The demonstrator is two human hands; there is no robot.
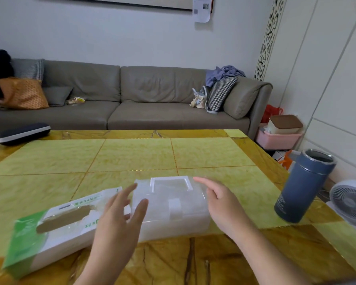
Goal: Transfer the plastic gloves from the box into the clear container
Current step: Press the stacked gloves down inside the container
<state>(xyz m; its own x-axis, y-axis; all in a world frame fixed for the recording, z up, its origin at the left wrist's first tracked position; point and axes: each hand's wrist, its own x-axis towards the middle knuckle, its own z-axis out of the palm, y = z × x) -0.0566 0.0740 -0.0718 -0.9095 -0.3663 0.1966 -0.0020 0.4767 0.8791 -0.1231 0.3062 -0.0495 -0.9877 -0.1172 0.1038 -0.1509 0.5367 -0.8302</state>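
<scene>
Both hands hover with fingers spread and holding nothing: the left hand [119, 219] and right hand [220, 202] flank the clear container [173, 210], which lies on the surface [193, 157] beside the glove box [56, 229].

— Where does the view sit?
— Head-worn, close above the table [193, 153], facing forward and down.
— And beyond?
— Wide enough to take in the sofa [152, 99] behind.
</scene>
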